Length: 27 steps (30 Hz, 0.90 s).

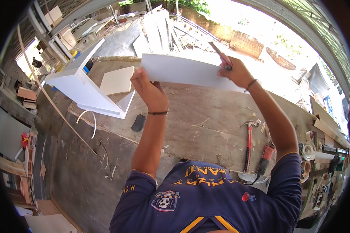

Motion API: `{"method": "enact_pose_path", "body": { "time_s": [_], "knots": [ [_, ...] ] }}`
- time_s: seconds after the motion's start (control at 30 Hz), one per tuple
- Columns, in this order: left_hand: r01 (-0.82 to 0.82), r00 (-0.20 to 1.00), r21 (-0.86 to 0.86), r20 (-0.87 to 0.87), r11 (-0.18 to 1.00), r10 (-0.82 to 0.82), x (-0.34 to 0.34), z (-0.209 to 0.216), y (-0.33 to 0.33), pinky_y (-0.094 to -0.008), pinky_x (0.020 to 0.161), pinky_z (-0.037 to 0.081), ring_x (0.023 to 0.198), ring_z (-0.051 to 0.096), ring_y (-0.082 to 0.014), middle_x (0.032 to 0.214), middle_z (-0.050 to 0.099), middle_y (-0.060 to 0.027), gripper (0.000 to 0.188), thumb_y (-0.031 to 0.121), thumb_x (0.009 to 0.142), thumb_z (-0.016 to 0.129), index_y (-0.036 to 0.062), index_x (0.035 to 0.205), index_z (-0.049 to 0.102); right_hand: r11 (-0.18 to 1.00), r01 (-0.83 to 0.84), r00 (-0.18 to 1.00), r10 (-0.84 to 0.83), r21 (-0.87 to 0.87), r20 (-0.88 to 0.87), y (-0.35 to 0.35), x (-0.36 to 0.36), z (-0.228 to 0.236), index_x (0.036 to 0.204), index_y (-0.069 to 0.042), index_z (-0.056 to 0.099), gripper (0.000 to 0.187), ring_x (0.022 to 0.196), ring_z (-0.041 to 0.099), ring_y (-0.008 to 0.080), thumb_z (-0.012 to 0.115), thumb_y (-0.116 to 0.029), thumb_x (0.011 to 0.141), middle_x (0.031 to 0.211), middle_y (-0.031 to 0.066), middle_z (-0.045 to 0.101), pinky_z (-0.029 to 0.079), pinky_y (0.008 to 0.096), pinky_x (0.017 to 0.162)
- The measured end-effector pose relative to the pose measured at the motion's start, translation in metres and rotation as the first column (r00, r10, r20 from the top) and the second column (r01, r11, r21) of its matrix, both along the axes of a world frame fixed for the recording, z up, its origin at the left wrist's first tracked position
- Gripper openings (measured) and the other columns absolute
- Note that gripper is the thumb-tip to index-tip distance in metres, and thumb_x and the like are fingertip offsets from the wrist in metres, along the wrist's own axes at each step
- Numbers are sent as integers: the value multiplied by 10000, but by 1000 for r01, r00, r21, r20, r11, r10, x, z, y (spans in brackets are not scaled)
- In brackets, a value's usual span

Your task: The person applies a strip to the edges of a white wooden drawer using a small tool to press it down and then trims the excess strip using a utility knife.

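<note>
A long white board (179, 70) is held up above the worktable, edge toward me. My left hand (151, 91) grips its left end, thumb and fingers on opposite faces. At the right end, my right hand (237, 72) is closed around a slim red-and-dark hand tool (224, 58) that looks like a utility knife, pointing up and left. The same hand touches the board's right end; whether its lower fingers also grip it is hidden. Left of the board stands a white box-like panel assembly (85, 91), with a cream panel (118, 80) lying beside it.
On the wooden worktable (198, 112) lie a red-handled hammer (249, 147), a red-and-black power tool (266, 157) and a dark flat block (138, 122). A curved white strip (94, 124) and scraps lie at left. Tape rolls (308, 150) sit at the right.
</note>
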<state>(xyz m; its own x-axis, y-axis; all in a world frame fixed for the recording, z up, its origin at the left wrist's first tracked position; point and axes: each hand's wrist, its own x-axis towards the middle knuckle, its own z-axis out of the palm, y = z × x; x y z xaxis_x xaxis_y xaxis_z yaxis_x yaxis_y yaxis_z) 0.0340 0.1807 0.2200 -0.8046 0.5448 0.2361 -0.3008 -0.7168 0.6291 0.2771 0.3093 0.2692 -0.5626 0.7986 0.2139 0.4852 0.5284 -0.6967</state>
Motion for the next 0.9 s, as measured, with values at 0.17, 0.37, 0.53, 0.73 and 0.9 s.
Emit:
{"method": "enact_pose_path", "body": {
  "time_s": [0.17, 0.37, 0.53, 0.73, 0.9],
  "knots": [
    [-64, 989, -7, 130, 998, 64, -18, 20, 4, -425, 953, 409, 1172, 426, -182, 1267, 451, -48, 432, 444, 989, 516, 115, 1246, 406, 994, -89, 984, 98, -63, 147, 0, -38, 64, 877, -20, 552, 285, 641, 582, 130, 766, -179, 775, 757, 43, 572, 519, 288, 535],
    [-37, 991, -17, 129, 999, 39, -55, 10, 26, -467, 1015, 348, 1251, 387, -207, 1366, 422, -53, 554, 403, 973, 546, 119, 1397, 330, 971, -133, 948, 183, -196, 261, -24, -66, 103, 898, -14, 556, 284, 649, 592, 150, 744, -204, 802, 794, 66, 575, 543, 302, 557],
    [-72, 997, -104, -16, 992, 71, -65, -14, 40, -437, 998, 394, 1219, 461, -219, 1334, 474, -74, 529, 321, 959, 576, 105, 1387, 352, 912, -125, 928, 247, -391, 280, -41, -77, 106, 924, 9, 559, 331, 605, 602, 176, 757, -228, 806, 811, 91, 574, 546, 317, 581],
    [-14, 999, 4, -46, 1000, 15, -85, -21, 60, -398, 926, 497, 1117, 566, -243, 1232, 535, -118, 440, 274, 987, 493, 73, 1361, 378, 852, -194, 934, 313, -487, 175, -58, -98, 98, 965, 1, 614, 311, 660, 675, 213, 756, -213, 790, 915, 166, 627, 496, 357, 530],
    [74, 995, 66, -71, 995, -70, -117, -17, 102, -378, 949, 466, 1096, 551, -230, 1224, 529, -106, 476, 213, 968, 536, 65, 1382, 353, 891, -168, 953, 257, -423, 163, -39, -85, 112, 909, -9, 583, 317, 689, 648, 196, 733, -273, 819, 841, 92, 602, 571, 321, 586]
  ]
}}
